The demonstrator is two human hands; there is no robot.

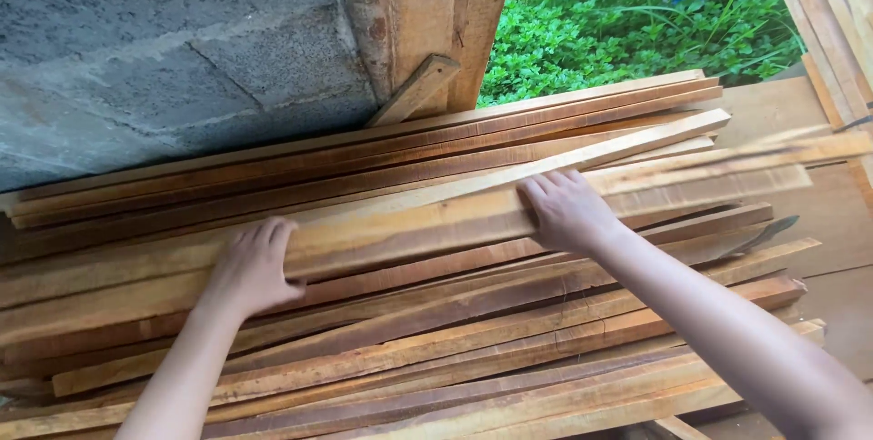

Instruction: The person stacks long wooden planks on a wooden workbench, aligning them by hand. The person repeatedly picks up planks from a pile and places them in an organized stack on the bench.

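A long pale plank point(427, 222) lies on top of a stack of planks point(473, 349). The left hand point(250, 267) and right hand point(568, 211) both grip it, fingers curled over its far edge. Far left stands a grey block wall point(164, 49); far right, green plants point(627, 22).

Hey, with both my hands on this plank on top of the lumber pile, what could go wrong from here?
1. Splinters: your left hand and right hand are bare on a rough-sawn plank, so sliding the fingers along it may hurt.
2. The stack of planks lies loose and uneven; moving one might shift its neighbours and pinch your fingers.
3. The plank's blurred far end is close to the leaning boards and may knock them.
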